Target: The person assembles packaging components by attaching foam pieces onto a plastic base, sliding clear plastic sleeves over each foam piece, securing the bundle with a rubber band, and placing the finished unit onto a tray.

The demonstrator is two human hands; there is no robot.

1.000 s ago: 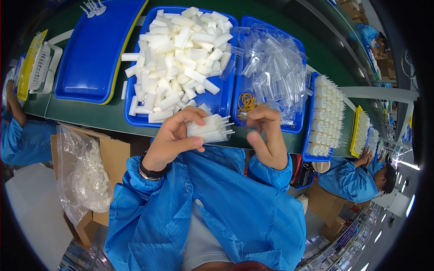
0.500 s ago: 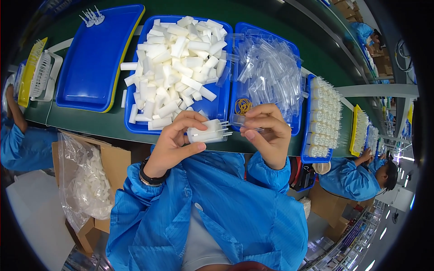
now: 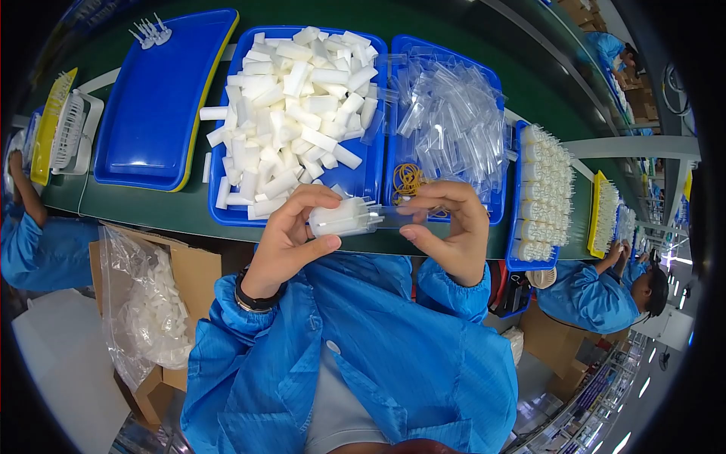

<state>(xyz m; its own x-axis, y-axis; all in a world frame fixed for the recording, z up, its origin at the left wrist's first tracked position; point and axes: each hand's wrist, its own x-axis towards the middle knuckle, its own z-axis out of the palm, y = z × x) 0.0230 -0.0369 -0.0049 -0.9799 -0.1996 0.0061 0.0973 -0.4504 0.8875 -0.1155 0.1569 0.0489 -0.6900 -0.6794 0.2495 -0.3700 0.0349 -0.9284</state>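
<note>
Between my two hands is a white foam-wrapped piece (image 3: 336,219) with several thin white prongs pointing right. My left hand (image 3: 283,238) is closed round its left part, thumb below and fingers above. A clear plastic sleeve (image 3: 391,218) is at the prong end, pinched by my right hand (image 3: 454,227) between thumb and fingers. The sleeve overlaps the prong tips; how far it reaches over them is hard to see. Just beyond my hands lie a pile of white foam pieces (image 3: 291,106) and a heap of clear plastic sleeves (image 3: 454,121).
Blue trays (image 3: 370,178) hold the foam and sleeves, with yellow rubber bands (image 3: 409,180) among the latter. To the right, another tray holds pronged white pieces (image 3: 541,197). At left, a blue tray (image 3: 155,106) bears a few pronged parts (image 3: 150,32). An open carton (image 3: 200,276) stands below; co-workers sit either side.
My right hand has brought the clear sleeve in line with the prongs, and its fingers have spread a little. The piece in my left hand has turned slightly.
</note>
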